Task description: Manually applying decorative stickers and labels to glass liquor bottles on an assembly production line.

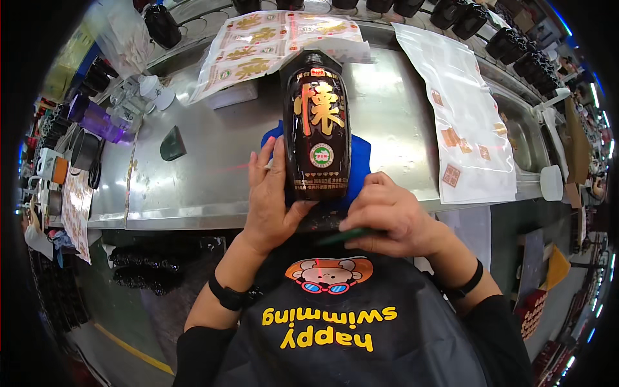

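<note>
A dark brown, glossy bottle lies in front of me, neck away, with a large gold character and a small green-and-white round mark on its face. Beneath it is something blue, perhaps a cloth or a support. My left hand grips the bottle's left side, thumb by its base and fingers along the wall. Just right of the base, my right hand is closed around a thin dark green blade, which looks like a scraper and is a little blurred. The blade is apart from the bottle.
Printed sheets with gold characters lie behind the bottle; a partly used transfer sheet is at right, beside a sink. Left on the steel table are a dark green wedge and a purple bottle. Dark bottles line the back.
</note>
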Tool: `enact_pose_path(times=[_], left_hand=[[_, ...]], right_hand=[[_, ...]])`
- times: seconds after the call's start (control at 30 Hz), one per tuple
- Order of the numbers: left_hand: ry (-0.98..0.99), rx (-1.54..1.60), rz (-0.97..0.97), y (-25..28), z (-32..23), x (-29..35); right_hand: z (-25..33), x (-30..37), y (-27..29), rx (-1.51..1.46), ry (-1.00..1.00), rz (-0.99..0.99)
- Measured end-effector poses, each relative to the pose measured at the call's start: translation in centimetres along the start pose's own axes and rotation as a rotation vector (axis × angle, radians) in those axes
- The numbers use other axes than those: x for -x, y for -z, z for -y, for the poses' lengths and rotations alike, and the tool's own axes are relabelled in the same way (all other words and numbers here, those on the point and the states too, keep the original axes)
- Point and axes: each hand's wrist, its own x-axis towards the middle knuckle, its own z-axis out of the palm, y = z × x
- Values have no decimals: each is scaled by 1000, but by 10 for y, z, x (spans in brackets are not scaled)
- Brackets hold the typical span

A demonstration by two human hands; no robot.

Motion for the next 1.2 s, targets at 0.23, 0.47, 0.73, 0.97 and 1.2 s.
enact_pose_path(times=[0.23,0.47,0.73,0.97,1.2], left_hand=[[76,389,-68,0,-16,-12],[208,837,-49,-16,-13,-10],[135,380,74,-4,7,2],[0,-156,-96,5,-5,0],[-5,-171,-165,4,-16,-8]], right_hand=[[-16,1,-29,-242,-643,-548],[-40,28,-38,-253,-624,-562],[-33,5,-11,205,-500,-601],[1,-25,-3,323,1,76],[13,-41,3,418,162,143]])
